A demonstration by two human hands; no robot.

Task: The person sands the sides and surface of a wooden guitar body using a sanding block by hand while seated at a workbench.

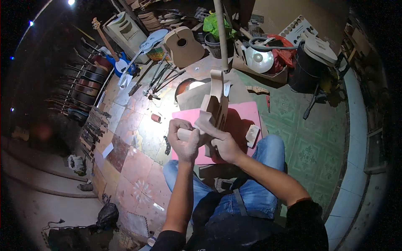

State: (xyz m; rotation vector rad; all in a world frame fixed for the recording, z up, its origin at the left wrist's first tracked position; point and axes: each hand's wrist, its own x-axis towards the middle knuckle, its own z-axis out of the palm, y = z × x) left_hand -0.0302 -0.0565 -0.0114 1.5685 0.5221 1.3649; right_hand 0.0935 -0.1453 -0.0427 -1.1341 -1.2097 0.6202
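An unfinished wooden guitar body (215,109) stands on edge in front of me, its curved horns pointing up and away. My left hand (183,140) is closed round a pale, round-ended cylinder (183,134) pressed against the near side of the body. Its exact kind does not show. From the right, my right hand (225,146) grips the near part of the body, with fingers curled under a flat brownish strip (210,127) that reaches towards my left hand. Beneath the body lies a pink foam sheet (190,158). Its right side carries a whitish block (252,134).
A red-brown roll (155,118) and a dark curved tool (167,145) lie on the tiles to the left. Beyond the sheet are a guitar neck headstock (257,90) and a red-handled tool (268,102). An acoustic guitar body (183,46) and a black bin (301,71) stand farther back.
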